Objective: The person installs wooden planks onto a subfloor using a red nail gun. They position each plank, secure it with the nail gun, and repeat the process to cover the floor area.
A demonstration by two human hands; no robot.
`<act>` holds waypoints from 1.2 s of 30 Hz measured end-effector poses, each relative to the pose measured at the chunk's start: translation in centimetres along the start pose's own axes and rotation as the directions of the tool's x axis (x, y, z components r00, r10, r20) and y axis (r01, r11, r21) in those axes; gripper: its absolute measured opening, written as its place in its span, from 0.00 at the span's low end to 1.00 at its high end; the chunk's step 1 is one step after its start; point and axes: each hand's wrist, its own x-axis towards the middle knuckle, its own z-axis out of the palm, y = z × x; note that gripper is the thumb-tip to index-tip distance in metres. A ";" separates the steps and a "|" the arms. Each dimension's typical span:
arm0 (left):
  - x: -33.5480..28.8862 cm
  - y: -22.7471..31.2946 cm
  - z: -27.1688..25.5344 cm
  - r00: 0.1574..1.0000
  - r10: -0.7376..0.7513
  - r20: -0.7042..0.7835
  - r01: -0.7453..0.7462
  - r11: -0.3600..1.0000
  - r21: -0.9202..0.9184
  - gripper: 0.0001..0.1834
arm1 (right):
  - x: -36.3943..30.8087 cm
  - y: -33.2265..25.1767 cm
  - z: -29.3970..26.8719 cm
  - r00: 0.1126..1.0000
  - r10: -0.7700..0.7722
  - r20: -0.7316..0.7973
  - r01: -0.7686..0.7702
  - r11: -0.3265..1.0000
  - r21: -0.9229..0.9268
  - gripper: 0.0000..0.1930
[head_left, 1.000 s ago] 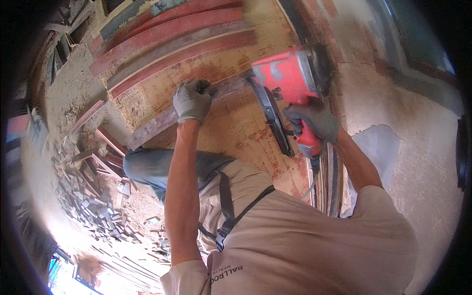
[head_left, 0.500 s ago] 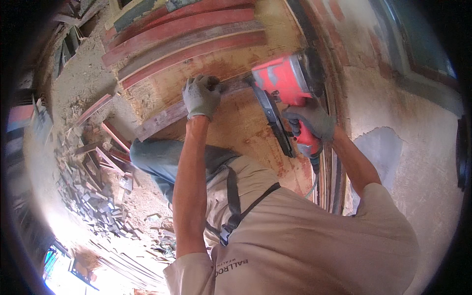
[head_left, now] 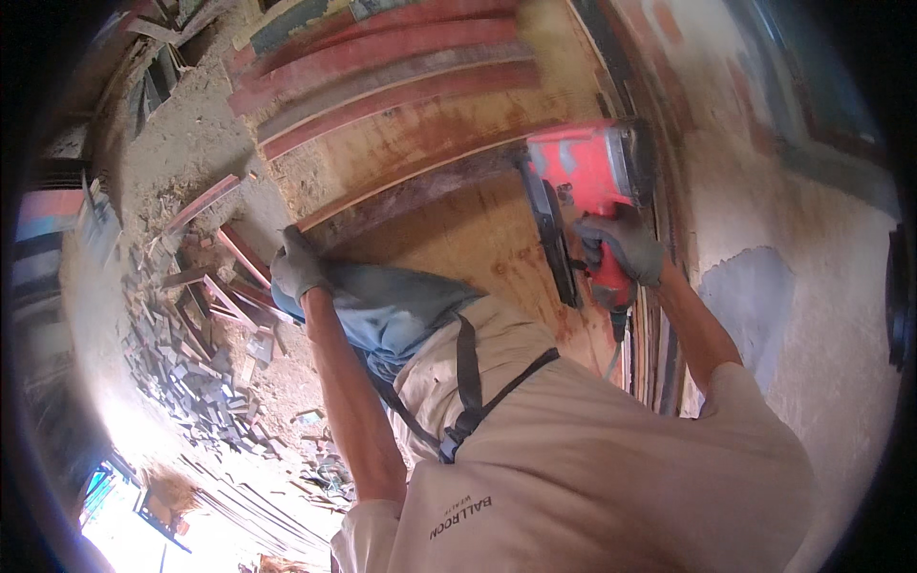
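My right hand [head_left: 623, 246], in a grey glove, is wrapped round the handle of a red nail gun [head_left: 583, 172] with a black magazine. The gun's nose end meets the right end of a long wooden strip [head_left: 420, 189], which lies across a plywood board [head_left: 478, 239]. My left hand [head_left: 299, 265], gloved too, is closed at the strip's left end beside my bent knee. Its fingertips are partly hidden, but they appear to grip that end.
Several red and brown wooden strips [head_left: 401, 95] lie side by side on the far part of the board. Offcuts [head_left: 196, 382] are heaped on the dusty floor to the left. A patched plaster wall [head_left: 750, 306] rises on the right. A hose runs down from the gun.
My left hand has slid left and nearer along the wooden strip, from its middle to its left end. The strip now lies less steeply, and the nail gun sits slightly lower and farther right.
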 end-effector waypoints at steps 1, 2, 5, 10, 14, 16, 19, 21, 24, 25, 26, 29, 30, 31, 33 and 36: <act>-1.2 1.3 0.2 0.998 -0.042 0.050 0.052 0.971 -0.233 0.28 | -0.6 0.8 -0.2 1.000 0.012 -0.016 -0.011 0.998 0.060 0.09; -2.5 2.3 -0.1 0.992 -0.091 0.088 0.121 0.887 -0.446 0.22 | -0.5 1.6 -0.4 1.000 0.015 -0.020 -0.012 0.993 0.114 0.08; -5.7 3.1 2.0 0.871 -0.249 0.425 0.488 0.548 -0.679 0.16 | -0.6 2.9 -0.2 0.990 -0.117 -0.078 0.121 0.992 0.047 0.08; -10.9 4.9 3.5 0.873 -0.174 0.455 0.443 0.674 -0.591 0.17 | -1.3 2.4 0.7 0.999 -0.034 -0.039 0.035 0.999 0.031 0.08; -10.3 3.5 4.2 0.820 -0.231 0.523 0.547 0.581 -0.602 0.18 | -0.7 2.8 1.1 0.999 -0.046 0.008 0.047 0.998 -0.041 0.08; -7.9 0.3 6.0 0.817 -0.231 0.528 0.536 0.641 -0.549 0.18 | 0.2 3.3 1.8 0.991 -0.130 0.017 0.131 0.991 -0.040 0.07; -10.3 4.5 4.5 0.792 -0.275 0.545 0.591 0.569 -0.571 0.17 | 0.5 3.9 1.9 0.990 -0.137 0.008 0.138 0.990 -0.031 0.07; -8.4 1.4 5.4 0.802 -0.232 0.551 0.556 0.627 -0.546 0.17 | 0.8 4.0 2.4 0.988 -0.156 0.003 0.156 0.985 -0.078 0.07; -9.2 2.5 5.1 0.820 -0.192 0.540 0.521 0.641 -0.564 0.16 | 1.6 4.7 1.8 0.991 -0.131 -0.032 0.125 0.982 -0.145 0.14; -9.9 3.6 4.6 0.829 -0.187 0.527 0.512 0.632 -0.582 0.15 | 1.8 4.9 1.7 0.993 -0.114 -0.038 0.108 0.983 -0.150 0.16; -10.2 4.3 4.3 0.818 -0.212 0.535 0.536 0.618 -0.575 0.15 | 1.8 5.0 1.6 0.994 -0.100 -0.043 0.092 0.983 -0.157 0.18; -10.5 4.9 3.9 0.789 -0.274 0.550 0.592 0.579 -0.561 0.14 | 1.8 5.1 1.7 0.993 -0.110 -0.036 0.104 0.984 -0.146 0.14; -10.3 4.7 4.1 0.784 -0.286 0.551 0.601 0.570 -0.560 0.14 | 1.7 5.1 1.8 0.990 -0.140 -0.021 0.136 0.980 -0.145 0.10; -9.9 4.3 4.4 0.779 -0.299 0.551 0.610 0.560 -0.560 0.14 | 1.7 5.0 2.0 0.988 -0.152 -0.010 0.149 0.978 -0.149 0.09; -8.3 1.8 5.5 0.793 -0.292 0.534 0.589 0.592 -0.550 0.14 | 1.4 4.4 2.5 0.987 -0.161 0.016 0.161 0.974 -0.162 0.08; -9.3 3.6 4.9 0.754 -0.284 0.592 0.626 0.583 -0.518 0.18 | 1.1 4.8 2.4 0.988 -0.150 -0.027 0.144 0.977 -0.157 0.08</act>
